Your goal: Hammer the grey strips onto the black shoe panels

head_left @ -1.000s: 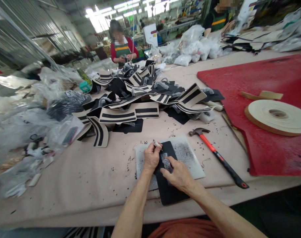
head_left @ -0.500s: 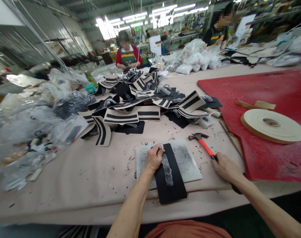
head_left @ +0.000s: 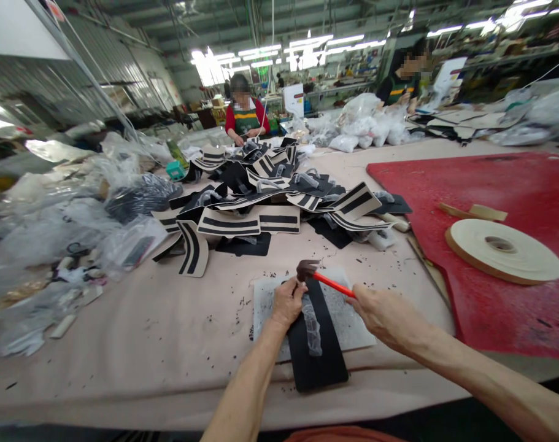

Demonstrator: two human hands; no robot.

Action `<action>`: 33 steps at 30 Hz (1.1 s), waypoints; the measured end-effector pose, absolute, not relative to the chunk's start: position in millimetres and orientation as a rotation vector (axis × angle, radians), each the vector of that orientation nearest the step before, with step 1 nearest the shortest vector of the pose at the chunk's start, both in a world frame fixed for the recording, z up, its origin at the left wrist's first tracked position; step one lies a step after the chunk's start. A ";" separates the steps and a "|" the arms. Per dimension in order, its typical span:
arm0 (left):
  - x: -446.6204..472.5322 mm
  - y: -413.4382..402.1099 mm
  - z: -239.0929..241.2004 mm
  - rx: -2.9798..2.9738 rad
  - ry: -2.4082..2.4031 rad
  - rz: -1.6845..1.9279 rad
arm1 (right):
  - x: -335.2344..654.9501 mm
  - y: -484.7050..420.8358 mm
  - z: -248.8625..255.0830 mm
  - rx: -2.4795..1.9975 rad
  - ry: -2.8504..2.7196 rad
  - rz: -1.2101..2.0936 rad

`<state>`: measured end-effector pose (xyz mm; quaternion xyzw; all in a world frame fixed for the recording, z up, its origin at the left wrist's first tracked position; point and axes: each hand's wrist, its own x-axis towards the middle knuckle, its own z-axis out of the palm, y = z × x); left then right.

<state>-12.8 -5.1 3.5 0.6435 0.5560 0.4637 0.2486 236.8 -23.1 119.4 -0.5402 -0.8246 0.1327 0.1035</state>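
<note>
A black flat piece (head_left: 316,353) lies on a grey pad (head_left: 348,313) near the table's front edge, with a clear plastic strip (head_left: 311,325) along its middle. My left hand (head_left: 286,302) is closed at the piece's top end, pinching a small punch that is mostly hidden. My right hand (head_left: 385,316) grips the orange handle of a hammer (head_left: 323,276). The hammer's head hovers just above my left hand.
A heap of black and cream striped pieces (head_left: 261,196) fills the table's middle. Plastic bags (head_left: 53,233) crowd the left. A red board (head_left: 491,202) with a cream tape roll (head_left: 504,248) lies on the right. Two people (head_left: 245,113) work at the far end.
My right hand left the black piece, took the hammer from the table at the right, and brought it over my left hand. My left hand stayed at the piece's top.
</note>
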 end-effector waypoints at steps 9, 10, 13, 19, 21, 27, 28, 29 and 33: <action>-13.3 -4.7 0.5 1.747 1.472 1.288 | 218.7 -18.9 181.1 -1.372 -1.791 0.183; -13.5 -5.0 0.7 1.743 1.479 1.277 | 218.8 -21.9 170.1 -1.399 -1.884 0.224; -13.5 -5.9 2.2 1.730 1.495 1.227 | 232.7 -28.7 127.1 -1.566 -2.412 0.350; -12.1 -6.6 5.1 1.700 1.498 1.233 | 289.8 -29.9 69.6 -1.861 -2.469 0.424; -12.2 -6.3 4.6 1.696 1.494 1.237 | 307.1 -29.1 51.4 -1.952 -2.417 0.445; -13.9 -6.0 1.3 1.718 1.488 1.242 | 291.5 -28.1 31.1 -1.914 -2.276 0.132; -14.1 -6.3 1.6 1.722 1.496 1.234 | 274.6 -29.3 34.9 -1.743 -2.289 0.107; -14.3 -6.6 2.2 1.724 1.506 1.224 | 254.9 -30.7 39.1 -1.546 -2.312 0.131; -14.4 -5.7 4.3 1.658 1.534 1.215 | 176.8 -37.6 44.5 -0.927 -2.442 0.466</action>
